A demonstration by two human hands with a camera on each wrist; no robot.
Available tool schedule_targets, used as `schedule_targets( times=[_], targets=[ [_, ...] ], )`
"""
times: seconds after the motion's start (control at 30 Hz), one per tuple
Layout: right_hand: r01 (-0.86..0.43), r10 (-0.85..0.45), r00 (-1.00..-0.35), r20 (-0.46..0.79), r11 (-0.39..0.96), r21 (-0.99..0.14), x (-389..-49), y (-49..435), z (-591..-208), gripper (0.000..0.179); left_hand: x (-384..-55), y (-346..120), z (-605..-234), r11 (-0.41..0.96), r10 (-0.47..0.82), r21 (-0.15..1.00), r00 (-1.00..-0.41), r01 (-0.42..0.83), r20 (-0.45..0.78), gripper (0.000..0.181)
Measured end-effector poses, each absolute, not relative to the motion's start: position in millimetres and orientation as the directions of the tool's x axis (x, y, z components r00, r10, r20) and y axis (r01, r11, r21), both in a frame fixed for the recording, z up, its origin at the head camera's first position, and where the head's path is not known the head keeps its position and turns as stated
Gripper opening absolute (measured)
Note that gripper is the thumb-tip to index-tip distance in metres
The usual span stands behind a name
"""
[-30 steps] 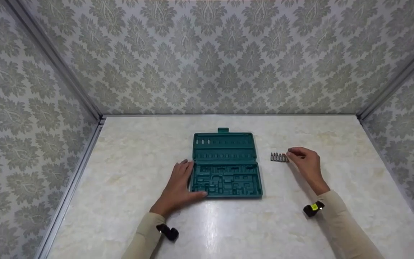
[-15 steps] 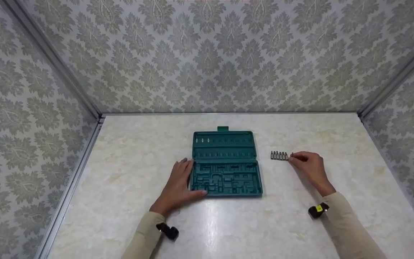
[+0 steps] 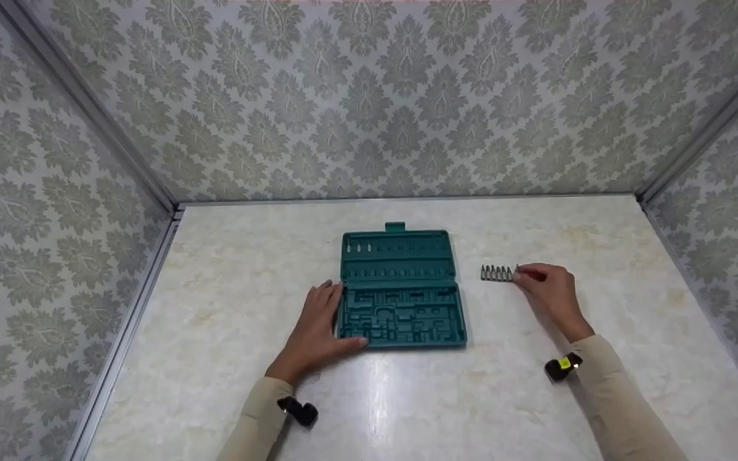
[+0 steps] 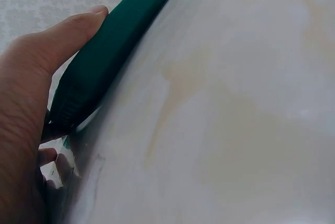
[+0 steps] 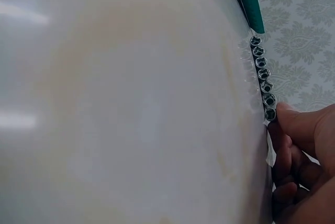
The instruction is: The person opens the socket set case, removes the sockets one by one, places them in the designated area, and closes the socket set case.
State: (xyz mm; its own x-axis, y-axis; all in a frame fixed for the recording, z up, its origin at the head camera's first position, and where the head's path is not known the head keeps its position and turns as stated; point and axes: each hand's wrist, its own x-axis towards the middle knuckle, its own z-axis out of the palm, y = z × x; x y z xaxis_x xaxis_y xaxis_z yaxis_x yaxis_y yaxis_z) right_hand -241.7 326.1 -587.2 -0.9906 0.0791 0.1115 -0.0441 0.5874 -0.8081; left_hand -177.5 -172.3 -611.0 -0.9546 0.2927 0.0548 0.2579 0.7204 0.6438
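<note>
A green plastic case (image 3: 401, 318) lies unfolded on the table, with three small silver pieces (image 3: 359, 247) at the upper left of its lid. My left hand (image 3: 311, 330) rests round its near left corner, thumb along the front edge and fingers by the left side. Right of the case is a row of several metal bit sockets (image 3: 496, 273); in the right wrist view their square-holed ends (image 5: 261, 63) face the camera. My right hand (image 3: 551, 291) pinches the bit socket (image 5: 270, 113) at the row's right end between thumb and fingers, which partly hide it.
The pale marbled table (image 3: 215, 275) meets a patterned wall (image 3: 369, 96) behind and more patterned panels at both sides. The case's moulded recesses (image 3: 407, 314) and its latch (image 3: 395, 226) face up.
My right hand drew the end bit socket a little to the right of the row, then came back left against it. The left hand stays on the case; the head view has tilted slightly.
</note>
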Motion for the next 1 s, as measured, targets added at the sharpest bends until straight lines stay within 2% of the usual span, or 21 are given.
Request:
schedule_targets(
  times=[0.5,0.8,1.0],
  targets=[
    [-0.072,0.078,-0.986,0.145,0.588,-0.806,-244.5,323.0,-593.4,0.023,-179.5,-173.3,-609.9,0.716,0.292,0.651,-0.955,0.251,0.048,0.132],
    [-0.059,0.16,-0.97,0.185,0.579,-0.813,-243.7,311.5,-586.2,0.026,-178.7,-171.4,-608.8,0.725,0.29,0.641,-0.956,0.251,0.046,0.131],
    [-0.123,0.107,-0.966,0.235,0.61,-0.783,-238.0,286.3,-569.2,0.021,-175.6,-171.5,-607.0,0.715,0.294,0.649,-0.954,0.258,0.056,0.131]
  ],
)
